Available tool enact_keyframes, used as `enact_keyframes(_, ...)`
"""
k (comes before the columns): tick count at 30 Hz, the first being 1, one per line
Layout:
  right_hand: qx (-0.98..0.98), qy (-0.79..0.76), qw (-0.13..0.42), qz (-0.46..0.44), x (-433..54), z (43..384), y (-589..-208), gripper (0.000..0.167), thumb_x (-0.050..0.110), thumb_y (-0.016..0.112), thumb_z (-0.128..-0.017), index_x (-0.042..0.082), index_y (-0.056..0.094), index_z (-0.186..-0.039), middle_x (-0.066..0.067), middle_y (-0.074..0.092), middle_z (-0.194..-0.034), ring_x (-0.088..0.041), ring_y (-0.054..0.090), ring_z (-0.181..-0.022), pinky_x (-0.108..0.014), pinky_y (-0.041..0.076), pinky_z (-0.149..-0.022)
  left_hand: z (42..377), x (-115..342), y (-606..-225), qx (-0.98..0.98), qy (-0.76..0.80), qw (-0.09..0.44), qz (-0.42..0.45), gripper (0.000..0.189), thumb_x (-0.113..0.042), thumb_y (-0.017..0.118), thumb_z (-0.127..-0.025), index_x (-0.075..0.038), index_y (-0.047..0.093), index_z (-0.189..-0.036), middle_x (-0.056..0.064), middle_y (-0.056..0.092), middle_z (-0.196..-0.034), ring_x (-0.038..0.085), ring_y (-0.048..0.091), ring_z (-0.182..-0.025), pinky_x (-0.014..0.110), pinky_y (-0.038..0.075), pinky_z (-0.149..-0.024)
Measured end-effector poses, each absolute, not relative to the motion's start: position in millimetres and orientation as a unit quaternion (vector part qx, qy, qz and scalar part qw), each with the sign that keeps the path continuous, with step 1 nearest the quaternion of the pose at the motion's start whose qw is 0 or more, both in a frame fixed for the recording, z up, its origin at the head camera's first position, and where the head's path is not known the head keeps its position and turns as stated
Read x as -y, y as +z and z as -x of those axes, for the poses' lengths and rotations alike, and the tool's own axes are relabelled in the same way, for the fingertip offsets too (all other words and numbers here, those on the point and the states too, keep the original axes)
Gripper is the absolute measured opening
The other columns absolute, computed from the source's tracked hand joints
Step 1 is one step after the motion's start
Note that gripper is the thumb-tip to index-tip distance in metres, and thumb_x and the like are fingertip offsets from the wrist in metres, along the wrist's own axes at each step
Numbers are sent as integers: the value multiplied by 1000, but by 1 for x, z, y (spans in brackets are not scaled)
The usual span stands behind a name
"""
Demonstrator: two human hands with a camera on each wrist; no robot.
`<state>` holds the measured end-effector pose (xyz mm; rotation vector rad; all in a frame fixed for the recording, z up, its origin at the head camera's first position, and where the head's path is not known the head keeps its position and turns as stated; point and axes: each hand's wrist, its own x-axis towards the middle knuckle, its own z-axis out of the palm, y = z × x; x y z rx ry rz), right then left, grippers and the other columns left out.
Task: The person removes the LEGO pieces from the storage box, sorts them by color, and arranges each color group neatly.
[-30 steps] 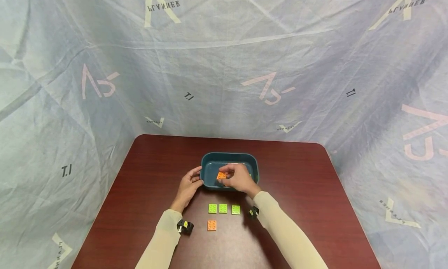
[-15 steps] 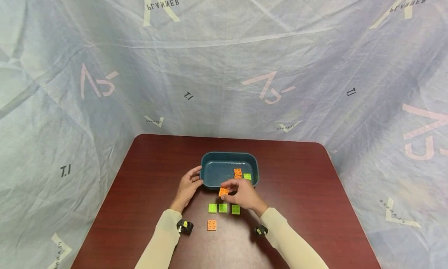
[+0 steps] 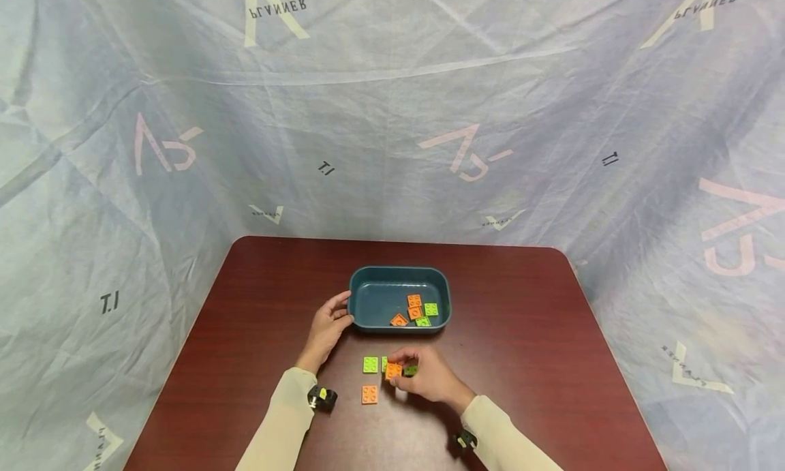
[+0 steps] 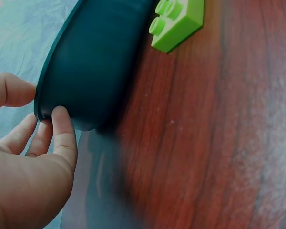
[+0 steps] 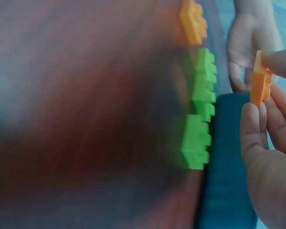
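Note:
My right hand (image 3: 432,377) pinches an orange toy building brick (image 3: 393,371) between thumb and fingers, above the front row of green bricks. In the right wrist view the same orange brick (image 5: 260,80) stands on edge in the fingertips. My left hand (image 3: 325,331) rests its fingers and thumb against the left end of a dark teal tray (image 3: 362,272). The left wrist view has these fingers (image 4: 64,129) touching the tray's outer wall (image 4: 93,67). Another orange brick (image 3: 369,394) lies on the table, left of the held one.
Three green bricks form a row before the tray; the left one (image 3: 371,365) is in full view, while the right hand and its brick partly cover the others. Several orange and green bricks (image 3: 431,309) lie in the tray's right half. Printed cloth (image 3: 392,150) surrounds the reddish-brown table (image 3: 521,321).
My right hand has come out of the tray toward me with the orange brick, now over the green row. My left hand stays at the tray's end.

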<state>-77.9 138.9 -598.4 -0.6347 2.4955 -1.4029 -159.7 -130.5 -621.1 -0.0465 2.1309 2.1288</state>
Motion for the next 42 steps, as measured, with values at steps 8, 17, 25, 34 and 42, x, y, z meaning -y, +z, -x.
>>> enact_keyframes(8, -865, -438, 89, 230, -134, 60, -613, 34, 16, 91, -80, 13, 81, -111, 6, 76, -103, -4, 67, -90, -23, 58, -80, 160, 131, -622, -709, 703, 60, 15, 63, 3, 66, -95, -11, 54, -155, 21, 52, -149, 42, 60, -124, 29, 50, -79)
enact_keyframes(17, -889, -372, 67, 258, -124, 51, -625, 33, 18, 91, -81, 16, 81, -113, 6, 78, -102, -3, 65, -92, -22, 55, -81, 160, 133, -622, -710, 702, 55, 22, 63, 4, 66, -95, -11, 54, -155, 21, 52, -150, 41, 61, -125, 27, 53, -83)
enact_keyframes(25, -901, -331, 48, 276, -119, 48, -628, 34, 21, 91, -80, 18, 82, -113, 11, 78, -104, -2, 65, -97, -27, 54, -88, 159, 133, -622, -704, 707, 58, 23, 62, 5, 64, -96, -11, 54, -155, 22, 52, -149, 43, 59, -126, 27, 53, -85)
enact_keyframes(34, -903, -332, 44, 270, -121, 47, -626, 34, 25, 91, -82, 19, 81, -114, 10, 77, -104, -3, 66, -98, -30, 55, -89, 160, 131, -623, -702, 709, 61, 20, 63, 4, 66, -95, -11, 54, -155, 21, 52, -149, 43, 59, -125, 28, 51, -85)
enact_keyframes(42, -887, -387, 42, 249, -127, 59, -609, 31, 20, 87, -87, 9, 79, -114, -3, 78, -104, -12, 72, -91, -28, 60, -82, 160, 129, -623, -702, 709, 60, 20, 62, 5, 65, -95, -12, 55, -155, 21, 52, -149, 42, 59, -124, 29, 51, -82)
